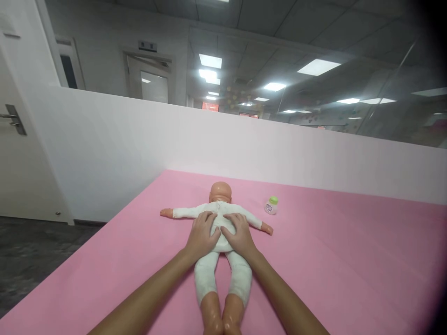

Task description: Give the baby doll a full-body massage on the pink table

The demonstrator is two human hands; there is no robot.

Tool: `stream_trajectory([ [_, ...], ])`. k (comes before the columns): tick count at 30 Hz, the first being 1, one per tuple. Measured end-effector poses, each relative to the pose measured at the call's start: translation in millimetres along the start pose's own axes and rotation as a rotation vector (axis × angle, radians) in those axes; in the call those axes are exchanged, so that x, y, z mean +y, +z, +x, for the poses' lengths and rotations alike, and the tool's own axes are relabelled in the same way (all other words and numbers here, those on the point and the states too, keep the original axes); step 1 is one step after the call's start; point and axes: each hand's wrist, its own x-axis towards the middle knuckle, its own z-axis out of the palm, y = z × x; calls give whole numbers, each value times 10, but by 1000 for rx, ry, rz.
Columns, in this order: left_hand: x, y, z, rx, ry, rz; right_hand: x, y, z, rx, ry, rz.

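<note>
One small bottle (271,205) stands near the doll (220,232), clear of hands.

head view, forward and down, near mat (314,260)

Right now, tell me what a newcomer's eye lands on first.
A baby doll in white lies in the middle of the pink mat. The left hand and right hand press flat on its body. A small green-capped bottle stands to its right.
</note>
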Motion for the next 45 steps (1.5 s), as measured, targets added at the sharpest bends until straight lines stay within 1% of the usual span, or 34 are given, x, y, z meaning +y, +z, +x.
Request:
stream_trajectory([
  [3, 43, -34, 6, 2, -22, 16, -40, 1, -9, 50, 12, 0],
  [5, 53, -34, 2, 11, -36, 26, -46, 6, -12, 51, 0, -3],
  [10, -34, 44, -19, -4, -24, 32, 7, 21, 0, 5, -33, 21],
  [14, -82, 43, -3, -22, -28, -20, -9, 0, 17, -50, 27, 32],
  [17, -22, -30, 20, -27, -14, -49, -56, -16, 21, -34, 49, 41],
  [20, 64, -77, 21, -19, -20, -32, -74, -11, 13, 1, 26, 35],
  [24, 61, -17, -7, 20, -38, 18, -31, 7, 3, 16, -14, 16],
  [27, -4, 32, -10, 4, -58, 29, 6, -6, 12, -35, -5, 12],
  [29, -19, 22, 3, -20, -58, 6, 8, -28, 24, -78, 29, 0],
  [31, 4, -16, 21, -30, -49, -11, -11, -50, 35, -90, 55, -14],
  [35, 106, -79, 31, -11, -58, 1, -67, -48, 27, -32, 51, -33],
  [38, 149, -74, 16, 11, -69, 16, -57, -23, 3, -10, -8, -31],
  [41, 131, -37, 3, 12, -70, 21, 11, -7, -9, -71, -50, -3],
  [45, 31, 28, -2, 6, -70, -1, 86, -19, 9, -128, -39, 7],
])
